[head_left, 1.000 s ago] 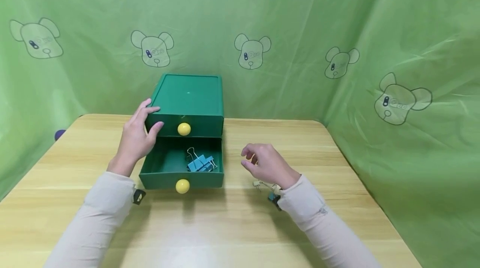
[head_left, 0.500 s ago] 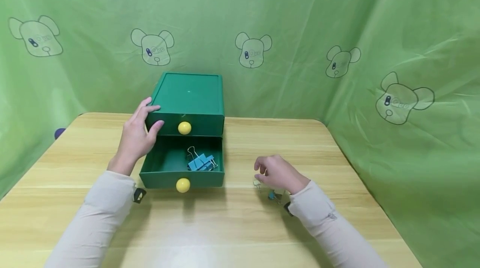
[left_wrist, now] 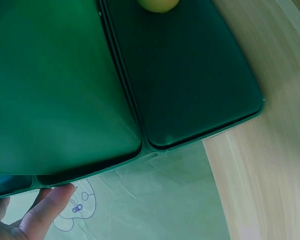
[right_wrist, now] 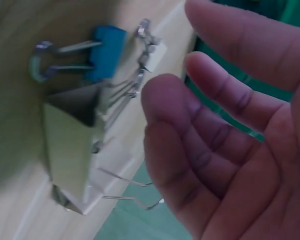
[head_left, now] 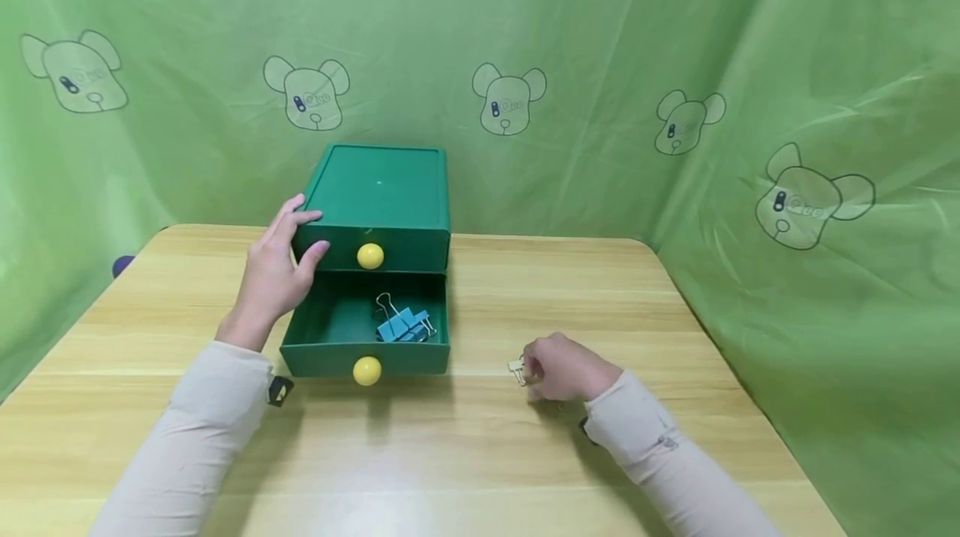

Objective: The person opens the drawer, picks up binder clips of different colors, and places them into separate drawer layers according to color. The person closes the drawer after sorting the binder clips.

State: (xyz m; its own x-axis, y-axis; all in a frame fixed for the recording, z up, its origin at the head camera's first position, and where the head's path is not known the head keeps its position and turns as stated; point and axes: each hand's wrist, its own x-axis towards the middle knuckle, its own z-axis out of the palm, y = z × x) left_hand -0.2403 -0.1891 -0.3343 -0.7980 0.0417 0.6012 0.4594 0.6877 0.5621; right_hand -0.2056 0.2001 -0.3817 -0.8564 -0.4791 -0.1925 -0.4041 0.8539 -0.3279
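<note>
The left hand (head_left: 272, 274) rests, fingers relaxed, against the cabinet (head_left: 378, 187). The right hand (head_left: 570, 368), loosely bent beside clips (right_wrist: 67, 150), seems ungripping, though blurred.

We count one green box (head_left: 384, 187) with two drawers (head_left: 322, 361) and two yellow knobs (head_left: 367, 370). In the low drawer we see at least two blue clips (head_left: 403, 326). On one worktop (head_left: 375, 454) we find one more blue clip (right_wrist: 108, 52) and at least two pale clips (right_wrist: 69, 155). On one green sheet (head_left: 420, 28) we count five animal faces (head_left: 509, 106).
</note>
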